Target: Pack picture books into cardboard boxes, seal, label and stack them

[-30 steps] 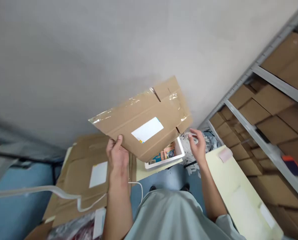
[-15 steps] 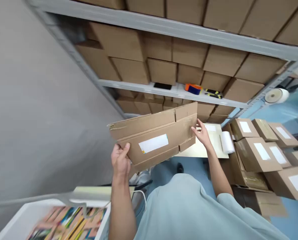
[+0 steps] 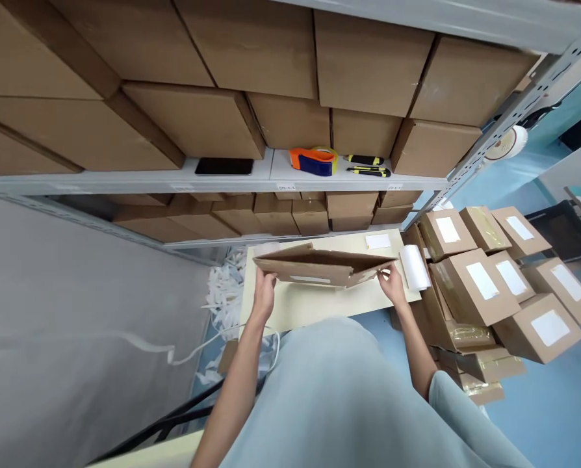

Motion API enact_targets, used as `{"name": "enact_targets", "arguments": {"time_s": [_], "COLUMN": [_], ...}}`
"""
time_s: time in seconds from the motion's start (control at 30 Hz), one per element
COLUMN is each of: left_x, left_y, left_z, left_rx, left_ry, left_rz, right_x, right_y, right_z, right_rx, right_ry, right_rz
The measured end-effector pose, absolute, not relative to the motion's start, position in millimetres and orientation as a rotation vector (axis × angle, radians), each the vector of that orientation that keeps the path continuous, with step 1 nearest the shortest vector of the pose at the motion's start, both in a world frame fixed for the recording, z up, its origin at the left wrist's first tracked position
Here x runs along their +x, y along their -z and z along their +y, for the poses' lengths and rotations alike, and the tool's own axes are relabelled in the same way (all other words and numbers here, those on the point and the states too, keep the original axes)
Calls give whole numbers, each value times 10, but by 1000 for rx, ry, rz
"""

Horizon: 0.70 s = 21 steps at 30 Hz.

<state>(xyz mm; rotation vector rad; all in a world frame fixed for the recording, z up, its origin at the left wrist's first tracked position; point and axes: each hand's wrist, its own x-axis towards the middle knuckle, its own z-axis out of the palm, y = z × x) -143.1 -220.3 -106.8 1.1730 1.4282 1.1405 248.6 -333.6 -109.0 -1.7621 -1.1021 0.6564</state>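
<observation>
A flattened brown cardboard box with a white label on its underside hangs nearly level just above a pale yellow table. My left hand grips its left end, fingers closed around the edge. At the box's right end my right hand pinches the corner flap. A white roll of labels lies on the table just right of my right hand, and a small white label lies behind the box.
A grey metal shelf packed with brown cartons stands behind the table; on it lie a black phone, an orange tape dispenser and two utility knives. Sealed labelled boxes pile up at right. White paper scraps litter the floor at left.
My view swung right from a grey wall to the shelf and table. The flat box came down from chest height to just above the table, and my right hand took hold of its right end.
</observation>
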Motion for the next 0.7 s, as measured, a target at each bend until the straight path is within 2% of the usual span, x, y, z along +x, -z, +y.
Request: {"name": "enact_targets", "arguments": {"time_s": [0.3,0.47,0.7], "left_x": [-1308,-1343,-1355], "left_y": [1238,892,414], "left_z": [-2380,-2464,-2240], "left_rx": [882,901,1319], "left_ry": [-1074,-1170,-915], "left_rz": [1382,1524,1906], "right_x": [2366,2317,1993], "right_y": [1174,786,182], "right_z": [-3298,-3388,-3314], "right_rx": [-1795,-1828,-2133], "right_ry": [-844,-907,-915], "right_rz": [-1148,-1069,-1074]}}
